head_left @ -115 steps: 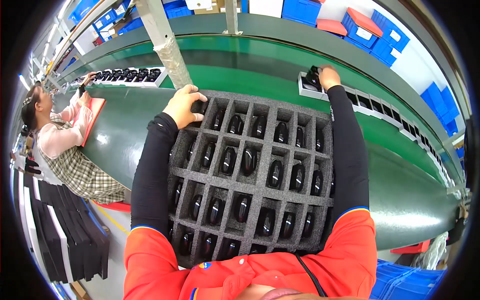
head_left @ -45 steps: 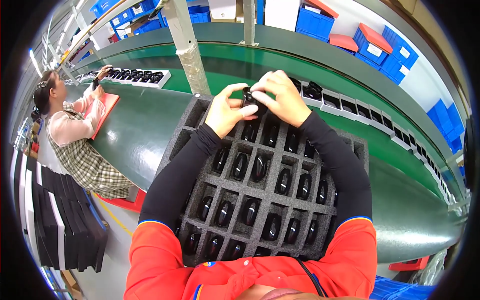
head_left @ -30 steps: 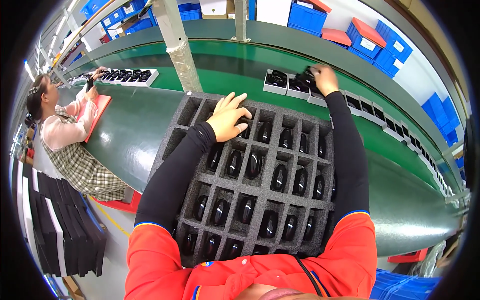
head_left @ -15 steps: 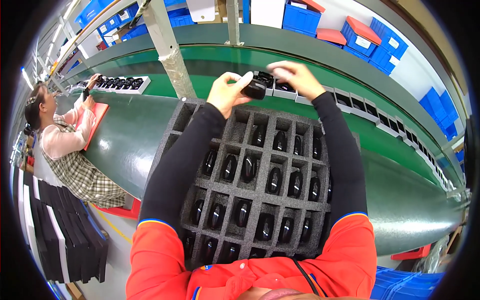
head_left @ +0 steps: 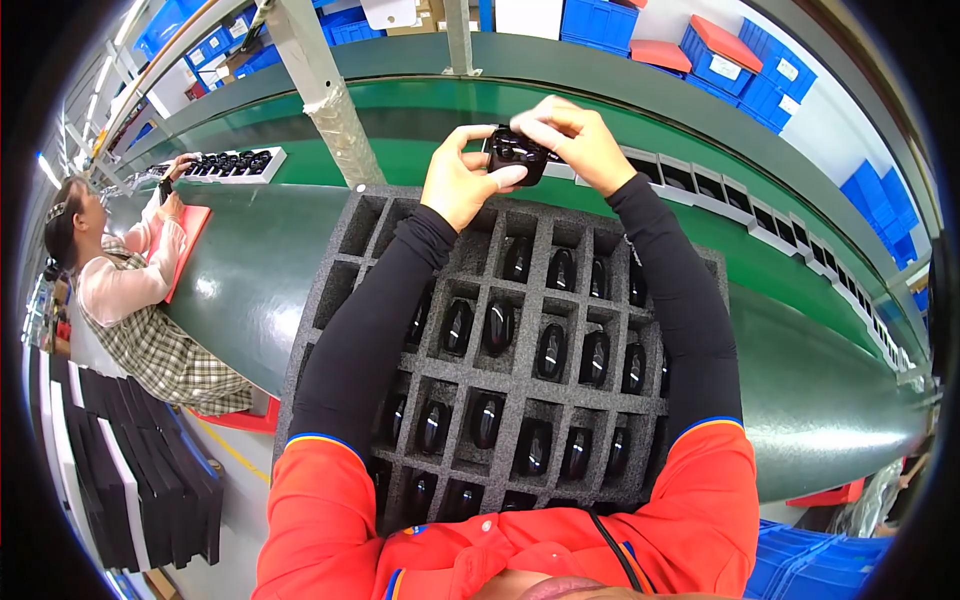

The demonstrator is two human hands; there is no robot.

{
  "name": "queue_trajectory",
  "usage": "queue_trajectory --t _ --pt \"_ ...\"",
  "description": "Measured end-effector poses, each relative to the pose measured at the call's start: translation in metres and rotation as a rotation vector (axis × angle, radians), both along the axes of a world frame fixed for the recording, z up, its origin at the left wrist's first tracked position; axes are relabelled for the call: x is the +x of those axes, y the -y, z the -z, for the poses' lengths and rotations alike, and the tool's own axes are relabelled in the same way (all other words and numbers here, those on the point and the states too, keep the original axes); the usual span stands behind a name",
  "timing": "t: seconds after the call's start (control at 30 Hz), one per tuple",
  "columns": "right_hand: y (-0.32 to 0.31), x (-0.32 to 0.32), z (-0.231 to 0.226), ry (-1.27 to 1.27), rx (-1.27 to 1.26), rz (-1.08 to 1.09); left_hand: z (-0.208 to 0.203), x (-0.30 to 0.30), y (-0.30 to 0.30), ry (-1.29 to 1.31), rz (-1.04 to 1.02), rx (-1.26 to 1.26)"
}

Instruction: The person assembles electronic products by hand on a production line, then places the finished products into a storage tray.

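You hold a small black part (head_left: 515, 155) up in front of you, over the far edge of the grey foam tray (head_left: 400, 215), so you can look at it closely. Your left hand (head_left: 460, 180) wraps its fingers around it, and your right hand (head_left: 575, 140) pinches its top. The tray's pockets keep the other black parts (head_left: 550, 350) apart on the green surface (head_left: 250, 270)

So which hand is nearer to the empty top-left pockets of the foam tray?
Left. The left hand holds the black part just above the tray's top edge; the right hand is farther right, gripping the same part.
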State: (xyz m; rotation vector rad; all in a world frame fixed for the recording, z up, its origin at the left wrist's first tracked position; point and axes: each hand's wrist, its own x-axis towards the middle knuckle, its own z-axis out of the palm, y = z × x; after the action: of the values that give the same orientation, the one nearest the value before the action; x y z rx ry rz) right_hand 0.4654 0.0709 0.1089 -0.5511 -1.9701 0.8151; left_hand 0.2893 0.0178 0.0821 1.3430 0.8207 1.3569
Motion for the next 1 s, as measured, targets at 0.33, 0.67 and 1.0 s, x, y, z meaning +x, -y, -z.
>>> queue_trajectory --t 0.33,0.67,1.0 --pt "-0.100 0.107 0.063 0.376 0.247 0.810 0.019 -0.011 0.001 -0.995 0.268 0.495" --pt "-0.173 0.182 0.140 0.856 0.087 0.890 0.029 -0.005 0.003 -1.365 0.321 0.502" --pt "-0.002 -0.013 0.005 0.150 -0.093 -0.085 0.001 -0.016 0.003 0.279 0.025 -0.213"
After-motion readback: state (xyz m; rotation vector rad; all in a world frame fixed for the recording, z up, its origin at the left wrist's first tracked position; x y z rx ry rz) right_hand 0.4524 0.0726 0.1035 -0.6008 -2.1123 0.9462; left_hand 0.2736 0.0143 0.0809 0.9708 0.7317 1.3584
